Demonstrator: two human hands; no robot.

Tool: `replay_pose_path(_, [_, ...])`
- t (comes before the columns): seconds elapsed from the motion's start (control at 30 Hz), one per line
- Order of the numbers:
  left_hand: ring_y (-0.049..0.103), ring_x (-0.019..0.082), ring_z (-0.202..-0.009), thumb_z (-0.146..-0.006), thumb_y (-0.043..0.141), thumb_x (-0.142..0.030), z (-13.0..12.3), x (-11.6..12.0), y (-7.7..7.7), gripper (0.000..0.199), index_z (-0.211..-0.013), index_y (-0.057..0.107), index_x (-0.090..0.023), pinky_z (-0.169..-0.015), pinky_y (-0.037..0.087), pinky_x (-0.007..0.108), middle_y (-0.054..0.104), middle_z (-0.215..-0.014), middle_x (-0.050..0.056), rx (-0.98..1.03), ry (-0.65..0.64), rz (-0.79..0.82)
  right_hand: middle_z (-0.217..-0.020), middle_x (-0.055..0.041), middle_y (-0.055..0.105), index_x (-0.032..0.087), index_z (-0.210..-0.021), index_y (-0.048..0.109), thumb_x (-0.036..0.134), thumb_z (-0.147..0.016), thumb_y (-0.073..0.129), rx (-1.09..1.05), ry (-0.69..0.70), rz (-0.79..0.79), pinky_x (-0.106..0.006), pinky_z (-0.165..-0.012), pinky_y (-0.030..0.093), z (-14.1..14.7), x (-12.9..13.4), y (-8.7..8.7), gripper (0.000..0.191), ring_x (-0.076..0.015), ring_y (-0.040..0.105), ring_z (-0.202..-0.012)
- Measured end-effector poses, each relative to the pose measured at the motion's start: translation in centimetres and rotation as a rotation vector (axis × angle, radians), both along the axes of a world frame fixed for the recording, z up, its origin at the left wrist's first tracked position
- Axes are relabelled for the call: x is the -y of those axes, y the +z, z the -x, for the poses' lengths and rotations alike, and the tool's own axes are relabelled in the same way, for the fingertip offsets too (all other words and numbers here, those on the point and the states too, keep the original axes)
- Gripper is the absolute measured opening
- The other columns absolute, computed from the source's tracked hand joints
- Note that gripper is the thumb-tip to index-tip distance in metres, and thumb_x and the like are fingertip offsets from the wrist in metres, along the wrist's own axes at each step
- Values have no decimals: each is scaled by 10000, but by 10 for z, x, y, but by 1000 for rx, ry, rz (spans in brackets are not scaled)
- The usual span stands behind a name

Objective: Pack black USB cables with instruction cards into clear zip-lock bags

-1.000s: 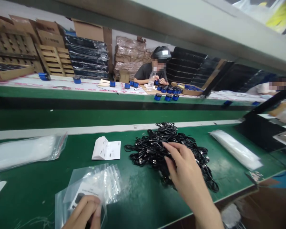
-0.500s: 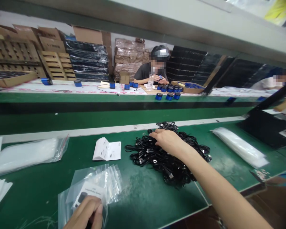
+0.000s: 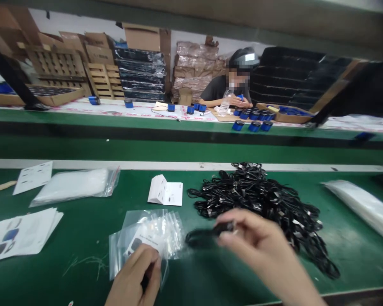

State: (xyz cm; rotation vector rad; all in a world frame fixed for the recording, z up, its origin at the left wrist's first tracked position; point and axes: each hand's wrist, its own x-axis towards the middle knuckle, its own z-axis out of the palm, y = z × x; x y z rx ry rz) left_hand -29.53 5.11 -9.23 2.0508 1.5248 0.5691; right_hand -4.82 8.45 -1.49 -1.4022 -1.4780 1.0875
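In my right hand (image 3: 255, 246) is a coiled black USB cable (image 3: 199, 238), blurred by motion, pinched between thumb and fingers in front of the pile of black cables (image 3: 261, 191). My left hand (image 3: 138, 272) is closed on a clear plastic bag (image 3: 116, 255) with a printed leaflet (image 3: 148, 238) in it; the fingertips are partly hidden. Beneath and beside that bag, several more clear zip bags (image 3: 174, 231) lie fanned out. Just beyond them stands a small folded leaflet stack (image 3: 174, 193).
On the left lie printed leaflets (image 3: 35, 233), a card (image 3: 33, 176) and a pack of bags (image 3: 73, 187). Another plastic pack (image 3: 364, 208) lies on the right. Across the bench a person (image 3: 225, 91) handles a blue item, near a bottle (image 3: 226, 102) and several blue cylinders (image 3: 253, 114).
My right hand has come off the pile toward me and now carries a coiled cable. My left hand stays on the bag. The whole view has swung left.
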Motion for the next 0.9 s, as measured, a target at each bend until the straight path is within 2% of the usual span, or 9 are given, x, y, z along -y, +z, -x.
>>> replay_pose_path(0.13, [590, 152, -705, -886, 363, -219, -1, 2, 7, 143, -835, 496, -227, -635, 493, 238, 552, -803, 9, 10, -23, -11, -692, -16, 642, 202, -846, 688, 272, -739, 656, -217, 85, 223, -228, -570, 477, 43, 30, -48, 132, -147, 597, -620])
replay_pose_path(0.23, [607, 148, -725, -908, 344, -250, -4, 3, 11, 183, -828, 508, -231, -645, 505, 220, 557, -824, 14, 69, 35, 12, -724, -31, 644, 184, -813, 697, 228, -766, 616, -63, 80, 121, -215, -577, 486, 50, 34, -66, 104, -152, 614, -626])
replay_pose_path(0.33, [623, 128, -726, -923, 366, -303, -7, 5, 10, 190, -836, 523, -239, -620, 509, 177, 552, -864, 16, 124, 109, -17, -752, -43, 654, 185, -841, 702, 208, -808, 575, 122, 94, -70, -209, -587, 481, 44, 36, -69, 133, -155, 629, -628])
replay_pose_path(0.43, [629, 130, -806, -899, 432, -274, -10, 9, 2, 131, -842, 545, -245, -676, 510, 180, 524, -966, 31, 80, 107, -194, -750, -54, 664, 178, -869, 702, 199, -805, 586, 168, 147, -133, -205, -586, 485, 44, 41, -72, 134, -159, 637, -626])
replay_pose_path(0.5, [608, 145, -897, -882, 455, -233, -12, 13, -5, 114, -841, 560, -249, -743, 496, 212, 490, -1076, 46, 37, 113, -302, -707, -53, 652, 165, -814, 693, 246, -792, 607, 68, 69, -76, -207, -555, 488, 52, 44, -79, 120, -157, 622, -589])
replay_pose_path(0.63, [535, 187, -1006, -890, 428, -215, -17, 20, -10, 149, -819, 555, -244, -826, 444, 309, 417, -1271, 63, 37, 204, -362, -585, -34, 630, 151, -749, 650, 413, -748, 654, -285, -99, 246, -226, -508, 500, 72, 47, -90, 261, -161, 606, -520])
replay_pose_path(0.7, [535, 196, -994, -893, 429, -224, -18, 21, -7, 147, -811, 550, -239, -841, 431, 340, 413, -1299, 69, 37, 210, -398, -594, -35, 625, 146, -744, 672, 413, -731, 676, -292, -81, 243, -222, -496, 488, 77, 46, -88, 267, -155, 590, -521])
replay_pose_path(0.8, [547, 192, -952, -891, 447, -232, -19, 21, -2, 137, -803, 551, -236, -843, 432, 352, 426, -1293, 75, 45, 236, -444, -677, -51, 619, 150, -745, 718, 398, -764, 651, -217, 14, 78, -226, -521, 492, 77, 44, -76, 257, -150, 587, -563])
replay_pose_path(0.9, [549, 186, -953, -896, 437, -236, -21, 22, -1, 161, -785, 554, -234, -821, 444, 331, 429, -1287, 69, 100, 268, -443, -707, -52, 642, 155, -798, 724, 510, -760, 641, -483, 119, 284, -243, -587, 531, 72, 42, -67, 367, -157, 649, -616])
